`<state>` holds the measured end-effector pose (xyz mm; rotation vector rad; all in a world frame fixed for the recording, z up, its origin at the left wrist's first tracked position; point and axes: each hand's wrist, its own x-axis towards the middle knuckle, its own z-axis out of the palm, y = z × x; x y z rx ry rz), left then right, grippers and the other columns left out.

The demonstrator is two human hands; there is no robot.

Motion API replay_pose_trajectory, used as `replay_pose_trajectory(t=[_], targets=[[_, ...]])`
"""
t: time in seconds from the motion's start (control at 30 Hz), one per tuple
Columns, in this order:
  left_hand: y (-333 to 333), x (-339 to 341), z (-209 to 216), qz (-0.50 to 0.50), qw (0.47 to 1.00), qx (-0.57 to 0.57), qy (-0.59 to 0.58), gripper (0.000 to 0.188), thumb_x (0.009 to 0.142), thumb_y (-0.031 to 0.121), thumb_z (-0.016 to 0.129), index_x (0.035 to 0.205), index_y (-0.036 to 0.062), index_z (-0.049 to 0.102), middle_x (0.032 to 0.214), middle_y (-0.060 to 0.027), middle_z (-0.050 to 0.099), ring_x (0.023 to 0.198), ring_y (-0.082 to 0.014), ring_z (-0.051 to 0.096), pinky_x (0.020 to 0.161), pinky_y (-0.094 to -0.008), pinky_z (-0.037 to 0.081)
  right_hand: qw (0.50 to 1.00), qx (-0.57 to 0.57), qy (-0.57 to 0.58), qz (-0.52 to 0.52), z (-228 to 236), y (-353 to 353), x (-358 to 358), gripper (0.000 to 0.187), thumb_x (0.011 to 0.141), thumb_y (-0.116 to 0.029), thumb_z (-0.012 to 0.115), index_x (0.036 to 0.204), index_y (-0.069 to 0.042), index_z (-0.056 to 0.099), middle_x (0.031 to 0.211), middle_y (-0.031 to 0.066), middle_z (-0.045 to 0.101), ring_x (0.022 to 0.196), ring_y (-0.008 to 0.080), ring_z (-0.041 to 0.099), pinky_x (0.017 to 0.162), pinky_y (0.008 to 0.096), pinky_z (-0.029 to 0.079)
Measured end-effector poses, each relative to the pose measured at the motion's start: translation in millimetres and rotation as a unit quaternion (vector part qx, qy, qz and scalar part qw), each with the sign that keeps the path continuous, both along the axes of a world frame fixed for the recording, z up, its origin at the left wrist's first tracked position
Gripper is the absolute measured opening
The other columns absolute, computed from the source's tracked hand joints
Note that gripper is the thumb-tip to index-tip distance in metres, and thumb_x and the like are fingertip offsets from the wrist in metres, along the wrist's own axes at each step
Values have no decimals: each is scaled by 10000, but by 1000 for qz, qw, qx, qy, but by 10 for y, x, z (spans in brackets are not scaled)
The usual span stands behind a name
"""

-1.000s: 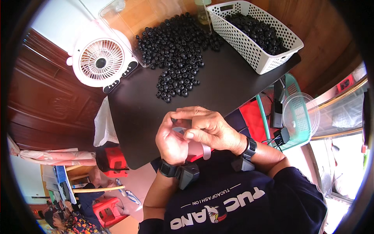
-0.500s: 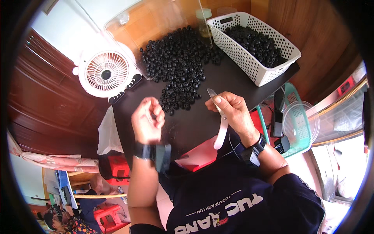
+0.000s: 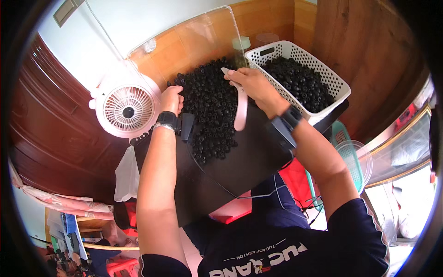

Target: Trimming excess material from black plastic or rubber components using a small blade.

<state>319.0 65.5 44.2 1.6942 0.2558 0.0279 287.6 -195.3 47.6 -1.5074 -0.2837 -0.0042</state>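
Observation:
A heap of small round black plastic parts (image 3: 207, 106) with holes in them lies on the dark table. My left hand (image 3: 171, 99) is at the heap's left edge, fingers curled inward; anything between them is hidden. In my right hand (image 3: 256, 85) is a folding knife (image 3: 241, 108) with a pale pink handle. Its short blade points up and left past my thumb, over the heap's right side, while the handle hangs down below the palm. Both wrists wear black straps with dark box-shaped devices.
A white perforated basket (image 3: 297, 97) full of similar black parts stands at the back right. A pink fan (image 3: 127, 108) is on the left. Behind the heap rises a clear panel (image 3: 184, 39), with a lidded jar (image 3: 241, 46) beside it. A cable (image 3: 217, 184) crosses the table front.
Both hands have reached forward, away from my body: the left to the heap's left edge, the right with the knife over its right side. My left fingers have curled in more.

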Motion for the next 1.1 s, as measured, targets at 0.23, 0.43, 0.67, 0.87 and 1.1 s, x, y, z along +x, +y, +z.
replay_pose_trajectory(t=[0.23,0.43,0.67,0.87,1.1], targets=[[229,768,-449,-23,905,425,-13,412,812,279,486,1126,34,593,1096,-206,626,1052,-387,573,905,-464,428,990,-107,-53,-71,-421,487,979,361,888,-317,599,822,37,620,681,38,545,626,117,459,560,309,384],[-17,769,-430,-8,852,523,-22,358,822,285,521,1074,54,625,1126,-187,606,1103,-362,534,914,-426,428,970,-212,-78,-88,-650,604,1462,455,847,-434,582,716,-3,646,693,189,613,729,369,608,694,438,464],[10,616,-428,-143,796,588,-24,302,821,265,521,993,56,655,1049,-199,624,1024,-354,575,886,-422,450,907,-375,-188,21,-707,805,1345,501,852,-498,517,793,-31,689,868,193,655,873,361,613,776,430,474],[119,117,-350,-200,793,575,-27,360,804,272,479,1084,128,655,1111,-198,613,1060,-354,572,918,-425,446,939,-306,-115,104,-534,792,902,488,854,-441,604,740,33,637,654,107,579,647,195,528,625,353,439],[-88,-603,-255,-160,808,567,-17,331,840,301,486,1094,164,649,1056,-188,629,1014,-368,583,883,-435,459,939,-299,-115,128,-592,686,481,484,841,-443,589,719,24,629,669,135,593,645,244,538,628,371,441]])
